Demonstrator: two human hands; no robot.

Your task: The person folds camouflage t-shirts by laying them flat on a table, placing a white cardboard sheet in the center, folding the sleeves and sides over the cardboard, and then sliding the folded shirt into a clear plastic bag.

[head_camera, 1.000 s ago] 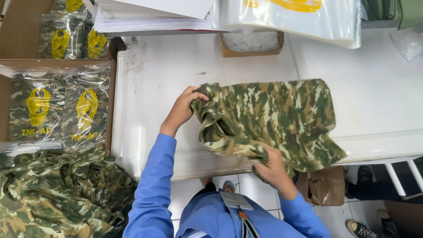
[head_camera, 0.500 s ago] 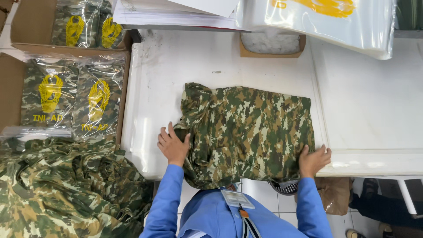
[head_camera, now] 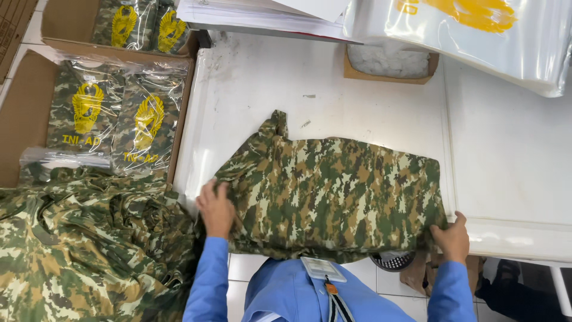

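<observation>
Two white tabletops met edge to edge in front of me: the main white table [head_camera: 333, 77], scuffed and marked with small specks, and a second white surface [head_camera: 512, 167] butted against it on my right. At the far edge sat a shallow cardboard tray [head_camera: 388, 61] holding white material, partly under a stack of clear plastic bags [head_camera: 476, 30] with yellow print. On my left stood an open cardboard box [head_camera: 24, 113] with bagged camouflage garments [head_camera: 110, 116], each showing a yellow emblem. Below it lay a loose pile of camouflage cloth [head_camera: 83, 250]. Pale floor tiles showed under the table's near edge.

The camouflage garment [head_camera: 333, 191] lay flat on the main table, at its near edge, folded into a rough rectangle, with one narrow piece sticking up at its far left corner. My left hand [head_camera: 215, 209] rested on the garment's left edge, fingers curled over the fabric. My right hand [head_camera: 453, 238] pinched the near right corner, thumb on top. The garment spanned the whole gap between both hands, its near edge hanging slightly over the table.
</observation>
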